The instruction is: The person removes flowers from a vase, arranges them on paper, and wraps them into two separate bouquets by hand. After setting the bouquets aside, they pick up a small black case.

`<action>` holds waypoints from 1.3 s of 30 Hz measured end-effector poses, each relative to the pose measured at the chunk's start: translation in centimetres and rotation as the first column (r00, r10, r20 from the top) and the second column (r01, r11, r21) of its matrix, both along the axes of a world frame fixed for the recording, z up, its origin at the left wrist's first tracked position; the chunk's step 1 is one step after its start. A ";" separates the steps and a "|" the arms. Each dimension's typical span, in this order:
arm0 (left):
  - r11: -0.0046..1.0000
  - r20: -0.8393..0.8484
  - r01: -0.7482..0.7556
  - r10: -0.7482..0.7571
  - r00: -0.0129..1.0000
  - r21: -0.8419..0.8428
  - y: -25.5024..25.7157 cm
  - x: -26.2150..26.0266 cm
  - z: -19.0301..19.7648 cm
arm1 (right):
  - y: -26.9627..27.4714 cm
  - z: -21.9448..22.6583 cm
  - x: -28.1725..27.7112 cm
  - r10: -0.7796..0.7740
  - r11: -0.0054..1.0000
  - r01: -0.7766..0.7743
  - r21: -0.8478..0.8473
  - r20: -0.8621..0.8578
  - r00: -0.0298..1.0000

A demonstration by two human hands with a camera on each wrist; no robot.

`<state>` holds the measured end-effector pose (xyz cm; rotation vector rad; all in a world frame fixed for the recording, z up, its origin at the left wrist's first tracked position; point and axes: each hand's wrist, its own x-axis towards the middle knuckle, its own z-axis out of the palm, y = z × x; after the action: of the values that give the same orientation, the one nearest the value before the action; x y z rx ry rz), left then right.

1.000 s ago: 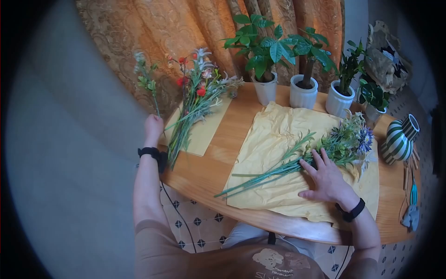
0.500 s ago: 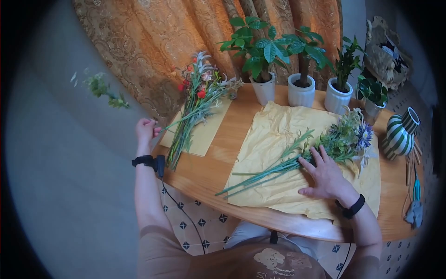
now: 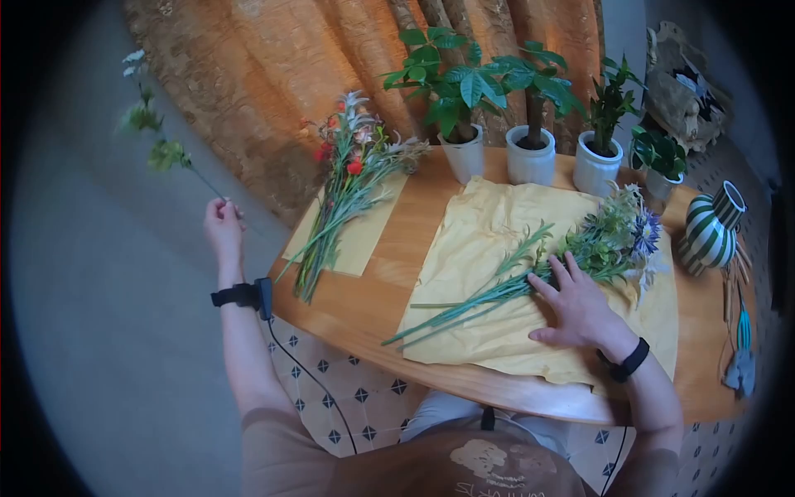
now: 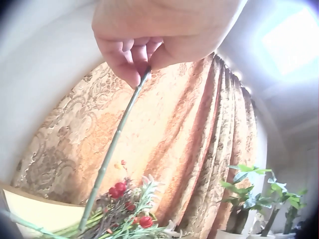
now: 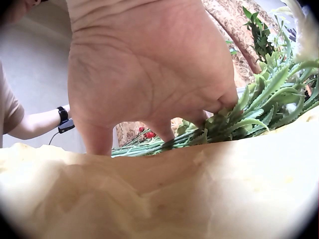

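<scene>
Green sprig (image 3: pixel 143 118) at 10 o'clock, stem pinched by your left hand (image 3: pixel 224 230). Right hand (image 3: pixel 575 311), fingers spread, touches bunch (image 3: pixel 609 248) at 3 o'clock: press lightly; bring sprig over without snagging.

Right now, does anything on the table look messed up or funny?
Yes: the big paper under the right hand looks crumpled, while the smaller paper under the red flowers looks much flatter. The striped vase seems to lean, but the picture bends near its edge, so I can't tell if it really does.
</scene>
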<state>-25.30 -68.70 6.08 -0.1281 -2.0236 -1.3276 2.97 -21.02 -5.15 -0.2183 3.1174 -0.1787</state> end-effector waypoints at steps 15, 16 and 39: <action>0.760 0.093 0.585 -0.586 0.805 -0.283 15.0 13.2 1.1 | 0.1 -0.7 0.0 -0.052 0.999 0.052 0.003 0.036 0.998; 0.701 0.143 0.615 -0.610 0.779 -0.360 16.3 14.2 0.7 | 0.1 -0.8 0.0 -0.029 1.000 0.029 0.000 0.028 0.999; 0.032 0.545 0.695 -0.595 0.590 -0.718 25.5 16.4 -9.6 | 0.1 -0.3 0.1 -0.016 1.000 0.017 -0.019 0.054 0.998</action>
<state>-8.87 -43.24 -3.52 -1.7746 -2.6686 -0.3657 3.04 -20.96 -5.47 -0.1854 3.0655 -0.2117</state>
